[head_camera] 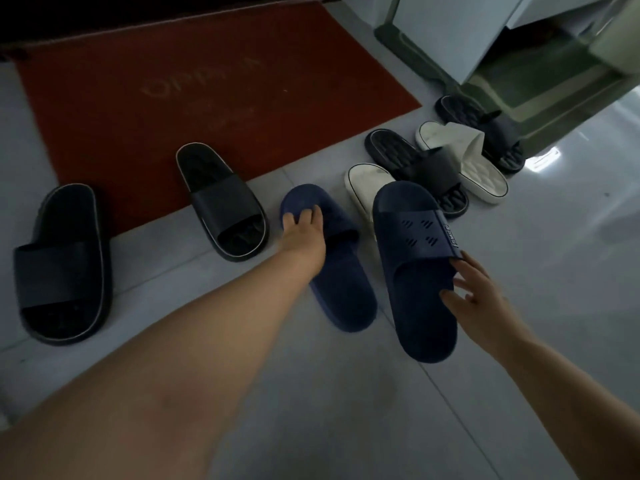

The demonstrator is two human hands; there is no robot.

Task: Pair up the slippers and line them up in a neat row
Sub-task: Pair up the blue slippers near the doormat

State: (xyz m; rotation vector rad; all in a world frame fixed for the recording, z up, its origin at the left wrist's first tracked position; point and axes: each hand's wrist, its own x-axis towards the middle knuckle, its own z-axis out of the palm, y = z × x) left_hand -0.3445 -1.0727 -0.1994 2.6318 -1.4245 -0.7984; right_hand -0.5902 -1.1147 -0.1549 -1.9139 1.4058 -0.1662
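Two navy slippers lie side by side on the grey floor. My left hand (302,230) rests on the heel end of the left navy slipper (341,296), fingertips pressing its footbed; the thumb is hidden. The right navy slipper (412,258) has small cut-outs in its strap, and my right hand (476,299) touches its right edge with spread, straight fingers. Two black slippers with pale trim lie to the left, one (62,265) on the floor and one (221,202) half on the mat. Behind the navy pair, two white slippers (365,181) (467,161) and two dark grey slippers (415,164) (491,133) overlap in a heap.
A red doormat (173,91) covers the floor at the back left. A green mat (519,84) lies at the back right beside a white cabinet (443,36). Grey floor tiles (346,410) stretch toward me.
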